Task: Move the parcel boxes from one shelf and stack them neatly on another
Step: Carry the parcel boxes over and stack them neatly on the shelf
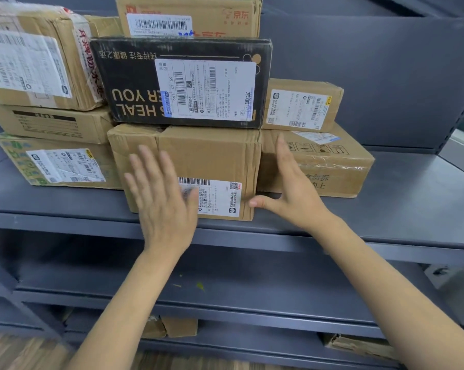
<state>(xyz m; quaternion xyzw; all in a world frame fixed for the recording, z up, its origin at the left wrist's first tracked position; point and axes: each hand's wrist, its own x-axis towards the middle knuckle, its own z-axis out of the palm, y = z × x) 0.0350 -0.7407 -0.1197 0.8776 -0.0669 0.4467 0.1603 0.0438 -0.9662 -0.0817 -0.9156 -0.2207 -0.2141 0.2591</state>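
On grey shelf (385,209): left hand (161,201) spreading flat, fingers straight, blurring over brown parcel box (209,156) and hiding part of its label; right hand (292,188) opening wide beside box's right edge, contact unclear. Black box (134,84) sitting on top.

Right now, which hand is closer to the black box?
The right hand: its fingertips reach up near the black box's lower right corner. The left hand lies lower, flat before the brown box beneath.
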